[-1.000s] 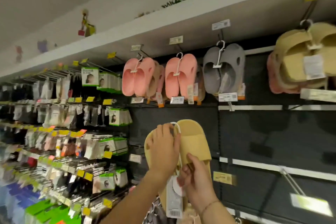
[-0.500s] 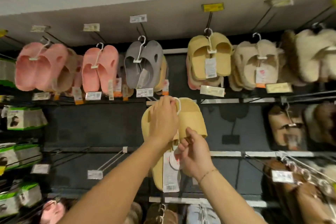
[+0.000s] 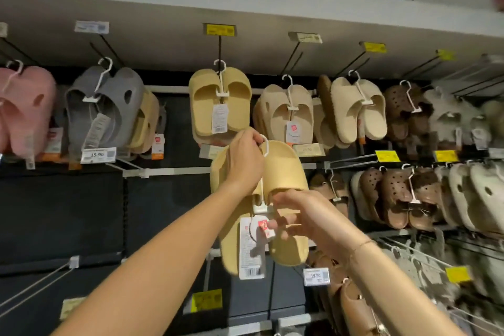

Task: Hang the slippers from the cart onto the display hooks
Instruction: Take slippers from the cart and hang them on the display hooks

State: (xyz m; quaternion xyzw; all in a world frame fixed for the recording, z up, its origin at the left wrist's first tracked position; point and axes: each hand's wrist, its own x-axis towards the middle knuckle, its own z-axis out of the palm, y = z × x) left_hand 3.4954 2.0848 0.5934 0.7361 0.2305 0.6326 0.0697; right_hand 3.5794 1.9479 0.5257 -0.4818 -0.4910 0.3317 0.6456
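yellow slippers (image 3: 283, 169), one pair on a white hanger (image 3: 264, 144), now sit at frame centre just below a matching hung pair (image 3: 219, 101); over the last second the view has swung right and the pair has risen toward that hook (image 3: 219, 49), so hanging looks close. left hand (image 3: 242, 163) fingers grip the hanger top; right hand (image 3: 305, 215) fingers pinch the tags (image 3: 252, 248). upper row: seven hooks with slippers visible.

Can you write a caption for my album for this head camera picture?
Two hands, left hand and right hand, lift yellow slippers toward a matching hung pair.
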